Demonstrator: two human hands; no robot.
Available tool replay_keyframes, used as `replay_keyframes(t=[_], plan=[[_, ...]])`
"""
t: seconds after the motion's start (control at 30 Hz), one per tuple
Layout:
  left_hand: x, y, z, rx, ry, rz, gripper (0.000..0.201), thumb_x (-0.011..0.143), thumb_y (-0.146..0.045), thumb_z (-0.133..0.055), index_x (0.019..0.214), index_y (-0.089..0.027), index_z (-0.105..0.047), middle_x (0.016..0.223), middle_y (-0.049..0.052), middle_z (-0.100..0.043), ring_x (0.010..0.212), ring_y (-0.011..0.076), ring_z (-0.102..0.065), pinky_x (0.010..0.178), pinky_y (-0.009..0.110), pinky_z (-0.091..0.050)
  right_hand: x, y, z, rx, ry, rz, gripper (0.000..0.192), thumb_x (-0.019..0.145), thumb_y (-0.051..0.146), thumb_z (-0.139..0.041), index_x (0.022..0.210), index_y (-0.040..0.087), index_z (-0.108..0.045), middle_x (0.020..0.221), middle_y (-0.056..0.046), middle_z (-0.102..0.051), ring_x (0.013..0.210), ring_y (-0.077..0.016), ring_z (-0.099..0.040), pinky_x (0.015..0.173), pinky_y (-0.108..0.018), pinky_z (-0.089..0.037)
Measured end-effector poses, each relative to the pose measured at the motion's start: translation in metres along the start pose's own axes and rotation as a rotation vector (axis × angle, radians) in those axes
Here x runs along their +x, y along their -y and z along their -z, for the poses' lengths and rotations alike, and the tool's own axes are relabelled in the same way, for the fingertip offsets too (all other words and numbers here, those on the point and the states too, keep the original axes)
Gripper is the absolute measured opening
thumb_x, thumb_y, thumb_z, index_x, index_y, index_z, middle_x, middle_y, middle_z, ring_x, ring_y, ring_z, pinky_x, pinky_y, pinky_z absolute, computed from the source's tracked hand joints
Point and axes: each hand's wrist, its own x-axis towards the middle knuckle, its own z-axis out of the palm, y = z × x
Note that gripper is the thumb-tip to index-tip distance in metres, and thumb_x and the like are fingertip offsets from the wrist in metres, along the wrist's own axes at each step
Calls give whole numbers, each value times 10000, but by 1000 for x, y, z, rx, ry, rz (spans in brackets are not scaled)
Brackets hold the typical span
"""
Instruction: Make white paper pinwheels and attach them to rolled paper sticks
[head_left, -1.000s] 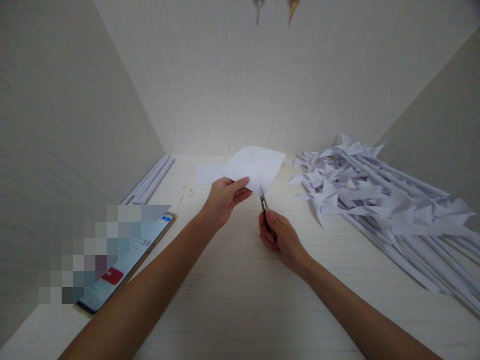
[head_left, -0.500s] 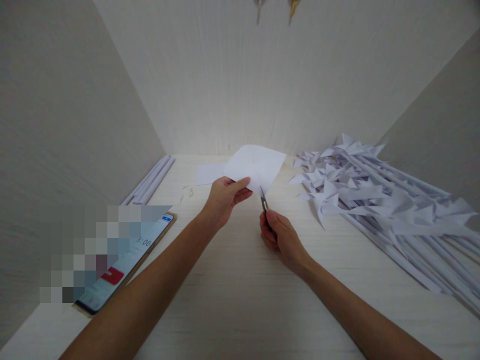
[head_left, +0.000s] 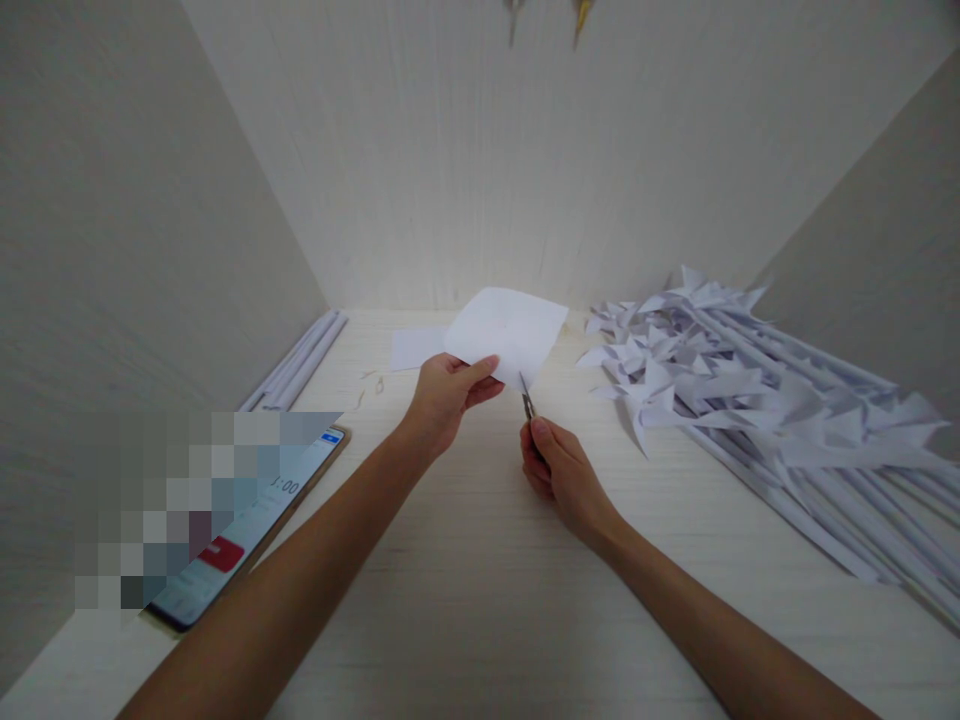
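Note:
A white sheet of paper (head_left: 510, 325) is held up over the table, its near edge pinched between the thumb and fingers of my left hand (head_left: 454, 395). My right hand (head_left: 559, 470) is closed round the handles of a pair of scissors (head_left: 528, 405), which are mostly hidden in the fingers. The scissor blades point away from me and meet the paper near its closest corner, just right of my left fingertips. Behind my left hand, another piece of white paper (head_left: 412, 348) lies flat on the table.
Paper pinwheels on rolled sticks (head_left: 720, 370) are heaped at the right. Several rolled paper tubes (head_left: 307, 355) lie at the back left, above a phone (head_left: 255, 530) with a lit screen. Small rubber bands (head_left: 379, 384) lie left of centre. Walls enclose the table's back and sides.
The scissor blades have closed together somewhat at the paper's corner. Both hands keep nearly the same place, and the whole view has shifted very slightly.

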Motion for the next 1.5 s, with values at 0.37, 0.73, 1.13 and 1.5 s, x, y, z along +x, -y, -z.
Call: replay_keyframes(t=[0.37,0.73,1.13,1.5], plan=[[1,5,0,46,31,10,100,594,-115,-670,559,-94,-579,570,3,-611,516,71,-567,556,205,-525,1,-1,1,-13,-24,16,417,727,563,-491,559,194,-393,383,103,-283,315,-32,-213,308,-185,-132],[-3,9,-3,70,51,38,97,585,-133,-689,623,-84,-614,615,19,-631,551,84,-582,596,227,-527,3,-4,4,-24,-57,50,391,760,531,-470,574,195,-398,392,102,-284,321,-36,-208,313,-188,-136],[-6,13,-6,94,57,61,105,585,-133,-696,654,-87,-633,632,32,-648,574,103,-593,605,249,-524,5,-4,7,-104,-98,96,396,790,533,-434,586,196,-409,418,88,-284,340,-48,-237,321,-191,-153],[-7,16,-7,85,66,85,62,612,-106,-670,638,-82,-619,613,29,-642,544,91,-585,587,235,-514,5,-4,7,-108,-114,94,381,808,505,-416,587,195,-406,416,89,-285,342,-46,-229,327,-189,-149]])
